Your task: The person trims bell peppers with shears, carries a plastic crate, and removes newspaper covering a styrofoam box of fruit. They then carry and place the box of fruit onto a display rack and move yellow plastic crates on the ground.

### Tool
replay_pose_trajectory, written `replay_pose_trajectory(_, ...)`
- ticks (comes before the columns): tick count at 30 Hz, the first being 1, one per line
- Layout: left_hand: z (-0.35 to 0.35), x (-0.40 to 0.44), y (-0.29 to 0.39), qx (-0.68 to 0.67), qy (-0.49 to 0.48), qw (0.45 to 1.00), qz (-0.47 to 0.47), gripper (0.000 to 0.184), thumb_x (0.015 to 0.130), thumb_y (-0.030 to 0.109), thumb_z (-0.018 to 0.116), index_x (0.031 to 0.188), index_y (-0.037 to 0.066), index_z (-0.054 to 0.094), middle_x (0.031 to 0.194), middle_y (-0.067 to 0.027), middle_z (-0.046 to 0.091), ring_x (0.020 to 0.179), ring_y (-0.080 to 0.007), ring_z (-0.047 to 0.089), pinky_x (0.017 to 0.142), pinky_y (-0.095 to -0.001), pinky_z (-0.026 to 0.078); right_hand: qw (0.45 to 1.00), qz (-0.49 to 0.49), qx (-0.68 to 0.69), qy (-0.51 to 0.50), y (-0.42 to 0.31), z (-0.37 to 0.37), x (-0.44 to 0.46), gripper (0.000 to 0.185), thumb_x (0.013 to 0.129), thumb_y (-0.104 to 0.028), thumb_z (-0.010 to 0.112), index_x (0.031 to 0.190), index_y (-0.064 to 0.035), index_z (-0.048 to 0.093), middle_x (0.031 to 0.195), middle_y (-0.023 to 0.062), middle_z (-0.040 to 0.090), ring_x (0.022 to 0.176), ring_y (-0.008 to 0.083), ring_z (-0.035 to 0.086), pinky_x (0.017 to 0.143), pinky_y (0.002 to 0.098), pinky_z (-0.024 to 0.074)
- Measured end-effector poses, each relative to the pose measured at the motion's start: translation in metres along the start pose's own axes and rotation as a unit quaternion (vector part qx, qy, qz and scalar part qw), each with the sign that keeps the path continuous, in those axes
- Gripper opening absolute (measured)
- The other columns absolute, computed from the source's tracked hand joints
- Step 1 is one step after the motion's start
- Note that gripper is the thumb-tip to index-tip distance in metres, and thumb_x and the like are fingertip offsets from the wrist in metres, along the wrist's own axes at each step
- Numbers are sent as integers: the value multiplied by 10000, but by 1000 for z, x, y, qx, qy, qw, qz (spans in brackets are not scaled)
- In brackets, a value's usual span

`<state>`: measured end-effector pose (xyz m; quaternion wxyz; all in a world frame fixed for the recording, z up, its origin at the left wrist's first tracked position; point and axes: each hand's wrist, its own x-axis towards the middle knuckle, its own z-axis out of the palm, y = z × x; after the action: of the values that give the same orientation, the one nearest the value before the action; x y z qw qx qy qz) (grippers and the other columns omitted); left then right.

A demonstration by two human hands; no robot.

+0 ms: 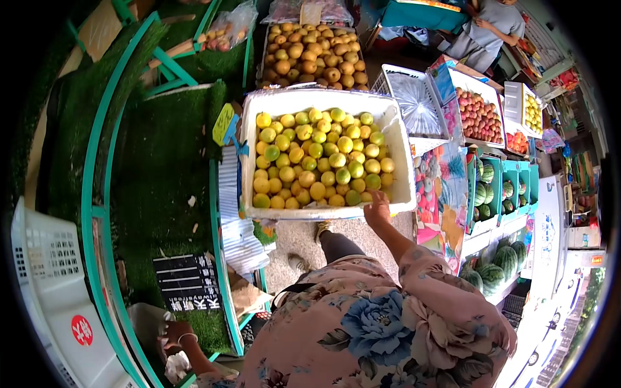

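Dozens of fruits (315, 150) fill the box (402, 169) just beyond your nearer right hand (377, 208), your left hand (179, 336) well outside it, both finger grips unclear.

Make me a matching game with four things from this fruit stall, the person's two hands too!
Things:
1. Right hand
2. Watermelons
3. Black sign
4. Left hand

Clues:
A. Green with dark stripes
B. Has a pale bracelet at its wrist
C. At the near rim of the white foam box
D. On green artificial grass

Right pairs: 1-C; 2-A; 3-D; 4-B
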<state>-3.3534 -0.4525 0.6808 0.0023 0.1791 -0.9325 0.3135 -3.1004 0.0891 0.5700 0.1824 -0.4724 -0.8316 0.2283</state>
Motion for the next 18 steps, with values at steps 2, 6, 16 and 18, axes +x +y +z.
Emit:
replay_pose_trajectory(2, -26, -3, 42, -174, 14, 974, 143, 466, 701, 332, 520, 1085, 73, 464, 1069, -140, 490, 952, -351, 467, 792, -532, 322, 998, 53, -19, 40, 20, -15, 16, 465, 625, -61, 470, 1086, -106, 438, 1056, 142, 435, 995, 313, 396, 866, 381, 320)
replay_pose_trajectory(6, -77, -25, 167, -403, -77, 833, 372, 457, 648, 290, 606, 992, 2, 517, 964, -135, 552, 899, -284, 515, 792, -347, 390, 966, 232, -62, 93, 53, -51, 58, 573, 644, -195, 554, 1172, -130, 340, 1097, 143, 410, 1049, 292, 370, 873, 384, 308)
replay_pose_trajectory(16, -176, -7, 403, -489, -276, 751, 347, 615, 553, 281, 709, 1025, -31, 468, 960, -170, 542, 848, -263, 536, 733, -341, 425, 920, 367, 25, -132, 147, -32, 166, 592, 562, -357, 577, 1056, -46, 478, 951, 171, 555, 909, 312, 521, 780, 358, 413)
replay_pose_trajectory(18, -156, 6, 429, -455, -245, 797, 314, 532, 532, 285, 721, 920, -24, 528, 854, -139, 579, 744, -244, 563, 648, -338, 450, 902, 409, 42, -135, 139, -35, 175, 565, 541, -366, 612, 973, -11, 532, 922, 188, 560, 873, 288, 542, 774, 368, 411)
